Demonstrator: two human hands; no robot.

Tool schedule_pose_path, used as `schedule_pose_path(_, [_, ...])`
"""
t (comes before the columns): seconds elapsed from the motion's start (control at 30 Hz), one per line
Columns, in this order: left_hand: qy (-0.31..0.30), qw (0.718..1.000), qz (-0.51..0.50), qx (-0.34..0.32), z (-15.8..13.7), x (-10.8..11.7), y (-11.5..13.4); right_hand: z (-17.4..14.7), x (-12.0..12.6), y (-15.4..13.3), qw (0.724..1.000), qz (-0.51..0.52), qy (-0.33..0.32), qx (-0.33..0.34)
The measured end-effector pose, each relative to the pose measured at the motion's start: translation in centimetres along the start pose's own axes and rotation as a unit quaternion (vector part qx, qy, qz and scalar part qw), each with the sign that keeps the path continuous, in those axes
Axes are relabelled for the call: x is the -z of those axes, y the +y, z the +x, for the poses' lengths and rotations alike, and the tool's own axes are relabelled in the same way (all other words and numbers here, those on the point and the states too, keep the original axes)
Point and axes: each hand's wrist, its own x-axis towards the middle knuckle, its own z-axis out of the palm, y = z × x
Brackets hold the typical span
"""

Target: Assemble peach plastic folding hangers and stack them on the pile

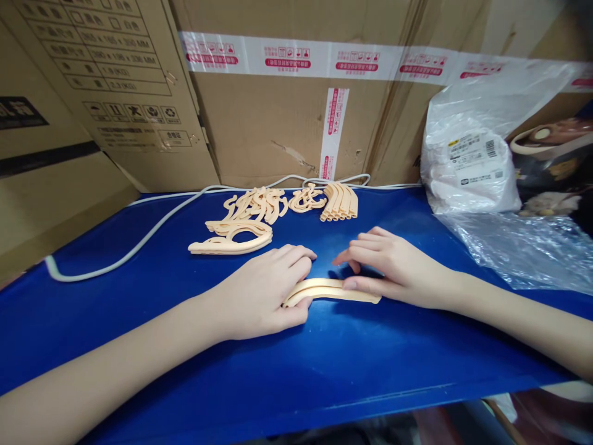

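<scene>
In front of me on the blue table lies a pair of curved cream plastic hanger arms (327, 289), side by side and touching. My left hand (273, 293) is closed around their left end, thumb on the near side and fingers on the far side. My right hand (393, 266) rests its thumb on the top near the right end, while its other fingers stretch out apart beyond the piece. Farther back is a stack of folded cream hangers (231, 241). Behind it lies a loose heap of cream plastic parts (259, 204), with small hooks (307, 199) beside it.
A row of curved hanger arms (340, 201) stands at the back. A white cable (152, 238) runs along the left and rear of the blue tabletop (278, 383). Cardboard boxes (278, 123) wall the back and left. Clear plastic bags (472, 167) sit at the right.
</scene>
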Motion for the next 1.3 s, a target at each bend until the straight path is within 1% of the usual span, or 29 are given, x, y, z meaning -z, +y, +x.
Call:
schedule_pose_path(0.1, [0.01,1.0,0.003,-0.011,-0.1,-0.1,-0.1,1.3,0.3,1.0,0.996,-0.071,0.044,0.007])
schedule_pose_path(0.23, [-0.006,1.0,0.009,0.0,-0.3,-0.1,-0.2,4.2,0.9,2.8,0.985,-0.158,0.065,0.011])
schedule_pose_path(0.37, [-0.005,1.0,0.007,0.0,-0.4,0.0,-0.2,8.0,0.6,4.1,0.97,-0.237,0.062,0.0])
schedule_pose_path(0.47, [-0.017,1.0,0.013,-0.001,-0.6,0.2,-0.2,10.4,-0.3,4.5,0.952,-0.301,0.05,-0.009])
schedule_pose_path(0.53, [-0.019,1.0,0.013,0.0,-0.7,0.3,-0.2,11.7,-1.0,4.6,0.944,-0.326,0.042,0.0])
schedule_pose_path(0.7, [-0.013,1.0,0.002,0.001,-1.0,0.2,-0.4,13.8,-2.4,4.7,0.936,-0.35,0.027,-0.005])
schedule_pose_path(0.77, [-0.013,1.0,0.003,0.0,-1.0,0.2,-0.4,14.3,-2.6,4.5,0.933,-0.36,0.011,-0.006])
schedule_pose_path(0.87, [-0.017,1.0,0.009,0.0,-1.1,0.2,-0.4,14.8,-2.8,4.1,0.93,-0.368,-0.006,0.008])
schedule_pose_path(0.93, [-0.021,1.0,0.011,0.0,-1.1,0.3,-0.4,14.9,-2.9,3.9,0.93,-0.366,-0.005,0.016])
schedule_pose_path(1.0, [-0.02,1.0,0.01,0.0,-1.2,0.3,-0.4,15.0,-2.9,3.8,0.933,-0.361,0.002,0.006])
schedule_pose_path(1.1, [-0.016,1.0,0.011,-0.003,-1.2,0.3,-0.5,15.2,-2.8,3.9,0.935,-0.352,0.027,-0.037])
schedule_pose_path(1.2, [-0.012,1.0,0.016,-0.005,-1.2,0.2,-0.5,15.5,-2.4,4.6,0.938,-0.317,0.088,-0.108])
schedule_pose_path(1.3, [-0.007,1.0,0.024,-0.001,-1.3,0.1,-0.4,15.6,-1.2,5.2,0.941,-0.256,0.142,-0.171])
